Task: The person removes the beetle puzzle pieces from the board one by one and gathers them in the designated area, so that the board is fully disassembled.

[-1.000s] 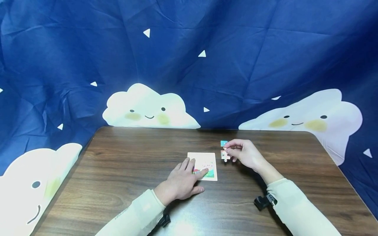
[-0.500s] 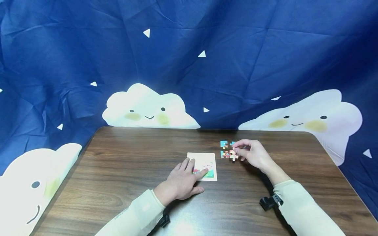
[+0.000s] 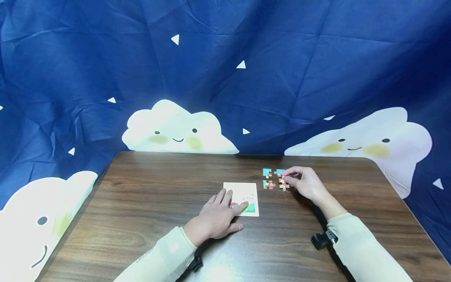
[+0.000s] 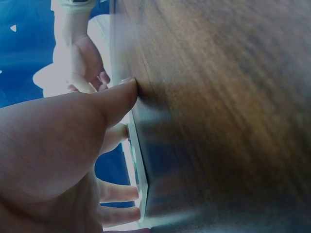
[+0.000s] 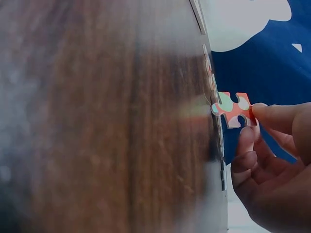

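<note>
My left hand [image 3: 216, 217] rests with fingers spread on a square white puzzle board [image 3: 243, 188], which carries a colourful picture on its lower part. Between thumb and fingers my right hand [image 3: 305, 184] pinches an orange-red jigsaw piece [image 5: 233, 109] with green and pale spots. In the right wrist view that piece stands tilted up from the table, one knob at or close to the surface. Left of the right hand lie a blue-topped jigsaw piece [image 3: 267, 172] and a red and blue jigsaw piece [image 3: 269, 184]. Another blue jigsaw piece [image 3: 279, 172] lies close by its fingertips, partly covered.
The brown wooden table [image 3: 148, 188] extends around both hands. Behind it hangs a dark blue curtain [image 3: 211, 78] with white clouds and small white triangles. Black wrist cameras [image 3: 320, 241] sit under the sleeves.
My right hand has shifted right with the pinched jigsaw piece, uncovering the pieces to its left. The left hand has stayed on the puzzle board.
</note>
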Motion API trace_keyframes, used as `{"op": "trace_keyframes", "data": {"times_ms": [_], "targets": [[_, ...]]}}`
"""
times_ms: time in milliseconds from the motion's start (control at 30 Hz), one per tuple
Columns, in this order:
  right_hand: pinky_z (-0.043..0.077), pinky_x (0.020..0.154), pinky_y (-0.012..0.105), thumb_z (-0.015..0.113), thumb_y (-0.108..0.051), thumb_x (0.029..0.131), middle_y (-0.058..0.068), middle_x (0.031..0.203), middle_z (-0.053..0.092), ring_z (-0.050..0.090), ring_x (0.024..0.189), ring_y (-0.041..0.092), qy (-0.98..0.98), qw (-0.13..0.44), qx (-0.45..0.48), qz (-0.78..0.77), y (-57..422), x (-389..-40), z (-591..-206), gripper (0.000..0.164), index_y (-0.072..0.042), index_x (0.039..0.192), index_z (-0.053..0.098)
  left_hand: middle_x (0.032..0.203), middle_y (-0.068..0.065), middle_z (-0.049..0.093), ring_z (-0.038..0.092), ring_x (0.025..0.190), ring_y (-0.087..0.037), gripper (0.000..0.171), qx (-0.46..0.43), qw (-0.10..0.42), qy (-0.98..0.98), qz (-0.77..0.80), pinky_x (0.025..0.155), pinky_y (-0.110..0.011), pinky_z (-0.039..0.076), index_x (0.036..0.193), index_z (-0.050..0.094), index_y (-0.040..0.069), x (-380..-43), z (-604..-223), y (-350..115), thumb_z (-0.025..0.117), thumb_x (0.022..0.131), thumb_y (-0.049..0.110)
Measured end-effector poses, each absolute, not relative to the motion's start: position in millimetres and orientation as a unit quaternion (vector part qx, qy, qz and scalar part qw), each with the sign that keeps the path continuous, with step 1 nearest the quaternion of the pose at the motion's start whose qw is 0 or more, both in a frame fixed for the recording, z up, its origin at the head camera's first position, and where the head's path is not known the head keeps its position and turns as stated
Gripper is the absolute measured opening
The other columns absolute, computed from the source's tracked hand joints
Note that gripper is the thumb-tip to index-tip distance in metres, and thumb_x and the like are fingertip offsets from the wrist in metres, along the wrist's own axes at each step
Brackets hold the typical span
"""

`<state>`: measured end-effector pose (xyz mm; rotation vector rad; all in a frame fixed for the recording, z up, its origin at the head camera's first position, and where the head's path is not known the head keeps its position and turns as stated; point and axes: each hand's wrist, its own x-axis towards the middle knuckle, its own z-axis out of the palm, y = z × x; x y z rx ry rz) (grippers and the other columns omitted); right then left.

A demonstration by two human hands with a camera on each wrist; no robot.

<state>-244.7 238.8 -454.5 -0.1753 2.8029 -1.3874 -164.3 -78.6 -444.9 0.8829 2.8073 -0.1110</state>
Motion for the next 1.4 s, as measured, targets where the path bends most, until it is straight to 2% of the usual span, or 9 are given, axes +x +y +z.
{"op": "trace_keyframes", "data": {"times_ms": [267,467,700,1000,1400], "targets": [[0.047,0.064,0.026,0.070,-0.004,0.101,0.008,0.089,0.072,0.056,0.074,0.013,0.903,0.015,-0.043,-0.427,237.8,-248.6,-456.3,0.017,0.002,0.115,0.078,0.169,-0.019,0.037,0.039,0.159,-0.039,0.069,0.299,0.100,0.948,-0.036,0.124,-0.049,0.041,0.167,0.035,0.047,-164.3,-445.6,-78.1,0.057,0.104,0.065],[0.047,0.064,0.025,0.069,-0.003,0.101,0.012,0.091,0.074,0.058,0.074,0.012,0.903,0.022,-0.039,-0.427,237.9,-248.7,-456.0,0.018,0.004,0.115,0.076,0.169,-0.019,0.037,0.039,0.159,-0.039,0.069,0.300,0.098,0.948,-0.036,0.124,-0.049,0.041,0.167,0.035,0.047,-164.6,-446.7,-77.7,0.057,0.104,0.065],[0.047,0.071,0.024,0.073,-0.007,0.099,0.012,0.098,0.073,0.059,0.083,0.016,0.915,0.019,-0.045,-0.400,242.0,-246.0,-454.8,0.019,0.002,0.116,0.076,0.170,-0.019,0.037,0.038,0.159,-0.039,0.069,0.298,0.099,0.949,-0.034,0.125,-0.049,0.040,0.167,0.036,0.047,-165.3,-445.9,-77.5,0.057,0.104,0.065],[0.049,0.087,0.037,0.082,-0.018,0.093,0.012,0.101,0.075,0.064,0.091,0.018,0.937,0.028,-0.080,-0.338,241.9,-240.5,-455.6,0.028,0.000,0.115,0.078,0.171,-0.019,0.035,0.036,0.160,-0.039,0.069,0.296,0.108,0.949,-0.033,0.126,-0.050,0.039,0.167,0.034,0.047,-166.0,-445.5,-78.0,0.056,0.104,0.065],[0.048,0.082,0.036,0.086,-0.016,0.087,0.010,0.096,0.072,0.060,0.084,0.015,0.937,0.037,-0.077,-0.339,240.7,-241.8,-457.8,0.028,0.000,0.109,0.077,0.168,-0.019,0.039,0.040,0.157,-0.039,0.069,0.301,0.089,0.949,-0.036,0.123,-0.049,0.043,0.166,0.038,0.046,-165.6,-448.6,-79.5,0.058,0.103,0.065]]}}
